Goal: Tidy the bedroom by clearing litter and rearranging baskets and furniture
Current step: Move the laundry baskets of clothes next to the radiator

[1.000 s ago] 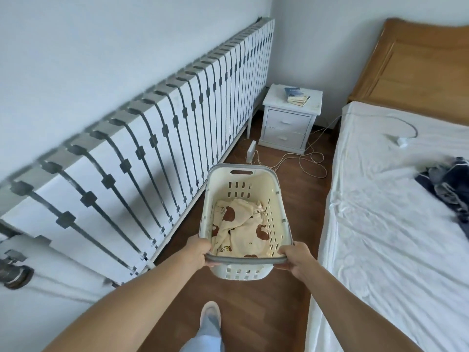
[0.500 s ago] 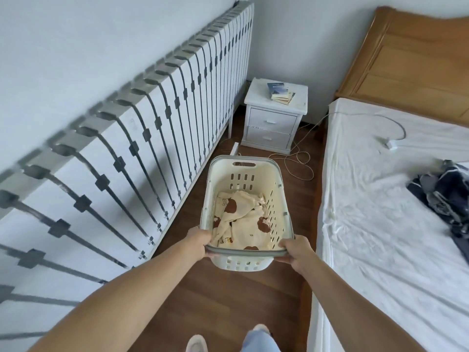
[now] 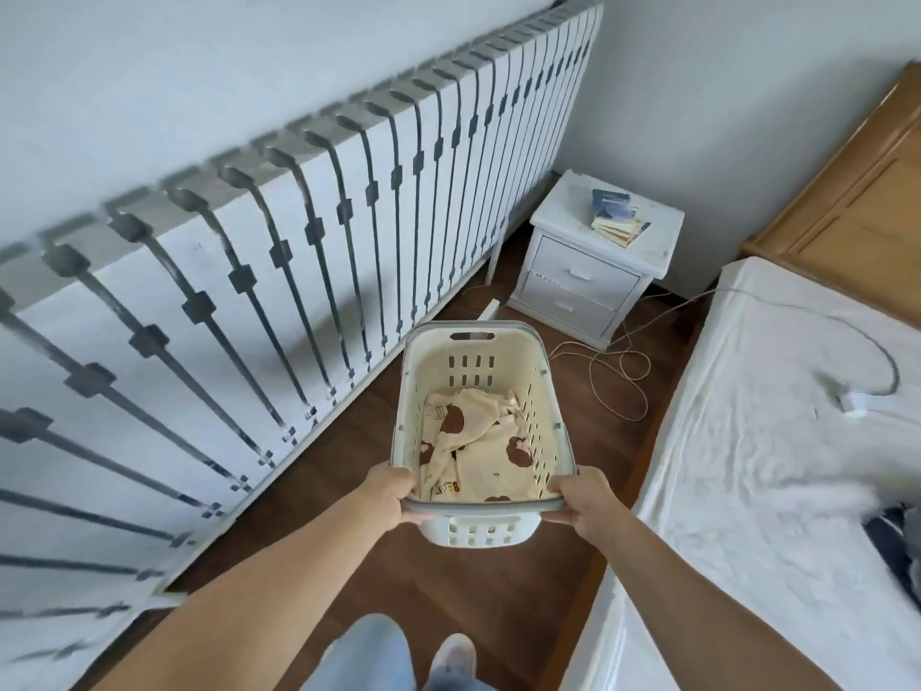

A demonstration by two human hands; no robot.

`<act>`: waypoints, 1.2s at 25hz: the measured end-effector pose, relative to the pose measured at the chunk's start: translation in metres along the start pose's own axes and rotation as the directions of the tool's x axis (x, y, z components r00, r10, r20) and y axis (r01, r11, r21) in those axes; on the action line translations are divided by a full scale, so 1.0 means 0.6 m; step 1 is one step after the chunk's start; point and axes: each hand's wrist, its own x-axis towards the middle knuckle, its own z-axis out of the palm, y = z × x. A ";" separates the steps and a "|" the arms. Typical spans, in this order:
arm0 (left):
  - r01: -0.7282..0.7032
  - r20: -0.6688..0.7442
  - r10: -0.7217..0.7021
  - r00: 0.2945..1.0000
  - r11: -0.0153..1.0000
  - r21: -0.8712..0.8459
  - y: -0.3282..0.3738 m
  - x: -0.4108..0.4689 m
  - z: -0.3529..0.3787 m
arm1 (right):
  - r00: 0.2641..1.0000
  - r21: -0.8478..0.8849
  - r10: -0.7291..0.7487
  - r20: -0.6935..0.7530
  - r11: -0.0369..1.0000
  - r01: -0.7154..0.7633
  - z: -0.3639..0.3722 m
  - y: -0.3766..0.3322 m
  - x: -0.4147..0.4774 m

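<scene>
A cream plastic laundry basket (image 3: 476, 361) with a grey rim hangs in front of me above the wooden floor. Inside it lies a cream cloth with brown bear prints (image 3: 478, 446). My left hand (image 3: 393, 496) grips the near rim at its left corner. My right hand (image 3: 583, 501) grips the same rim at its right corner. The basket sits level between a slatted bed frame on the left and the bed on the right.
A white slatted bed frame (image 3: 249, 301) leans on the left wall. A white nightstand (image 3: 593, 271) with books (image 3: 615, 219) stands ahead. Loose cables (image 3: 618, 376) lie on the floor. The bed (image 3: 772, 466) fills the right, with a charger (image 3: 854, 401) and dark clothes (image 3: 897, 546).
I have walked forward along the aisle with the basket; the nightstand is nearer. My view has turned left, so the bed and headboard have slid right. Both hands keep their grip.
</scene>
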 end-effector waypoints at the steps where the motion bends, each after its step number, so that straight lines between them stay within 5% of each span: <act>1: 0.022 -0.007 -0.022 1.000 0.999 -0.028 0.010 0.012 0.009 | 1.000 -0.034 0.004 0.023 0.999 -0.004 0.001 -0.018 0.022; 15: 0.207 -0.023 -0.221 0.975 0.941 -0.266 0.180 0.224 0.081 | 0.978 -0.344 0.119 0.174 0.937 -0.053 0.099 -0.234 0.328; 30: 0.325 -0.065 -0.448 0.891 0.732 -0.599 0.082 0.407 0.214 | 0.890 -0.733 0.280 0.361 0.675 0.084 0.200 -0.233 0.616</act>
